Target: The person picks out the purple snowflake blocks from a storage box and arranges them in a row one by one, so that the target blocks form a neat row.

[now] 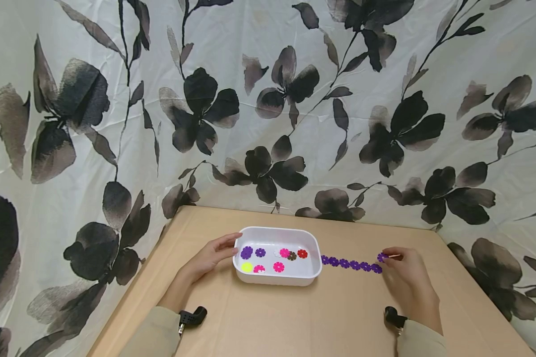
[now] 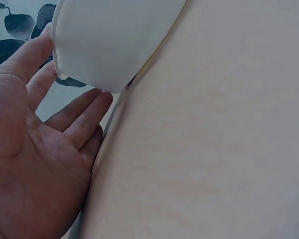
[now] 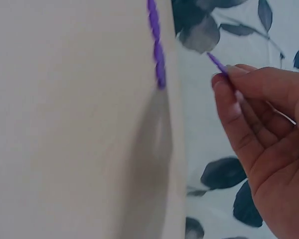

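Note:
My right hand (image 1: 410, 272) pinches a purple flower-shaped disc (image 1: 381, 257) between thumb and fingertips, raised above the table. In the right wrist view the disc (image 3: 218, 63) appears edge-on. Just below it ends a row of purple flower-shaped discs (image 1: 355, 265), laid flat from the white tray (image 1: 277, 278) toward this hand. My left hand (image 1: 209, 256) rests its extended fingers against the tray's left end. The left wrist view shows those fingers (image 2: 92, 117) spread at the tray's outer wall (image 2: 104, 45). Inside the tray lie several loose discs, including a yellow disc (image 1: 247, 267) and a red disc (image 1: 302, 254).
The tan table (image 1: 268, 322) runs back to a hanging cloth (image 1: 330, 124) printed with dark flowers. Both wrists carry small black devices, one by the left sleeve (image 1: 156, 332) and one by the right sleeve (image 1: 422, 339).

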The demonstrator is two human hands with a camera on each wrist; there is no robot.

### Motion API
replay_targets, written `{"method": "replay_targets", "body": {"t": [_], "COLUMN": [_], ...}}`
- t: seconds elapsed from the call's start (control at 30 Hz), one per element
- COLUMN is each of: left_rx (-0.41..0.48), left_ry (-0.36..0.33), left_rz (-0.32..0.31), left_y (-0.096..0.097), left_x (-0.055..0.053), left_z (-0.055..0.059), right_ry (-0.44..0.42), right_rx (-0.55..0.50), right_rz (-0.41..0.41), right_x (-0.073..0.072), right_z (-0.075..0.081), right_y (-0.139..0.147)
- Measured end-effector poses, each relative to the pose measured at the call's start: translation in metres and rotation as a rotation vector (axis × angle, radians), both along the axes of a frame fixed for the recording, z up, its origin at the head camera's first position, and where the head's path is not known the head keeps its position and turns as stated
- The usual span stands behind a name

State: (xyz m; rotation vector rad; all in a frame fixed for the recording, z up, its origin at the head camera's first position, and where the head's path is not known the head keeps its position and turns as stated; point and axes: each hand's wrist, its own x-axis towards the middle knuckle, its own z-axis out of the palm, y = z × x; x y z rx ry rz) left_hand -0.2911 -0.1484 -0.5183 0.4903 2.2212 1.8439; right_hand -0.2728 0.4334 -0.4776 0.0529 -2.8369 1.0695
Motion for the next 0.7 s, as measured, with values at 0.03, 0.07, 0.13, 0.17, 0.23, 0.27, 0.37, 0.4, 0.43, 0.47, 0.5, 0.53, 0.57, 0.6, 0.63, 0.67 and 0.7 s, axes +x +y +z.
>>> {"method": "replay_targets", "body": {"t": [0.03, 0.07, 0.13, 0.17, 0.23, 0.27, 0.37, 0.4, 0.43, 0.47, 0.5, 0.53, 0.57, 0.6, 0.63, 0.67, 0.7], "left_rx": [0.0, 0.002, 0.002, 0.002, -0.002, -0.002, -0.002, -0.002, 0.0, 0.0, 0.001, 0.001, 0.001, 0.002, 0.003, 0.003, 0.003], "left_ry": [0.001, 0.0, 0.0, 0.0, 0.0, 0.0, -0.001, -0.001, -0.001, 0.0, 0.001, 0.002, 0.002, 0.001, 0.0, -0.001, -0.002], "left_rz": [-0.002, -0.002, -0.003, -0.002, -0.002, -0.003, -0.005, -0.006, -0.008, -0.009, -0.011, -0.012, -0.014, -0.016, -0.018, -0.02, -0.022], "left_y": [0.0, 0.0, 0.0, 0.0, 0.0, 0.0, -0.001, -0.002, -0.002, -0.003, -0.003, -0.003, -0.004, -0.004, -0.004, -0.005, -0.005], "left_x": [0.0, 0.0, 0.0, 0.0, 0.0, 0.0, 0.0, 0.0, 0.0, 0.0, 0.0, 0.0, 0.0, 0.0, 0.0, 0.0, 0.0], "left_z": [0.0, 0.0, 0.0, 0.0, 0.0, 0.0, 0.0, -0.001, -0.001, -0.001, -0.002, -0.002, -0.002, -0.002, -0.002, -0.002, -0.002], "right_ry": [-0.023, -0.039, -0.061, -0.074, -0.083, -0.085, -0.109, -0.118, -0.131, -0.143, -0.154, -0.164, -0.172, -0.174, -0.168, -0.156, -0.121], "right_rx": [0.007, 0.011, 0.028, 0.034, 0.051, 0.055, 0.05, 0.049, 0.046, 0.04, 0.039, 0.04, 0.044, 0.053, 0.066, 0.07, 0.08], "right_rz": [-0.005, -0.006, -0.016, -0.022, -0.029, -0.031, -0.035, -0.04, -0.044, -0.051, -0.055, -0.063, -0.072, -0.083, -0.091, -0.098, -0.096], "right_x": [0.001, 0.002, 0.003, 0.004, 0.005, 0.006, 0.008, 0.008, 0.009, 0.01, 0.011, 0.012, 0.013, 0.014, 0.015, 0.016, 0.016], "right_z": [-0.002, -0.004, -0.006, -0.007, -0.009, -0.01, -0.012, -0.013, -0.014, -0.014, -0.014, -0.014, -0.013, -0.012, -0.01, -0.009, -0.006], "right_y": [0.003, 0.006, 0.011, 0.012, 0.014, 0.014, 0.014, 0.014, 0.014, 0.014, 0.013, 0.012, 0.011, 0.01, 0.008, 0.006, 0.003]}}
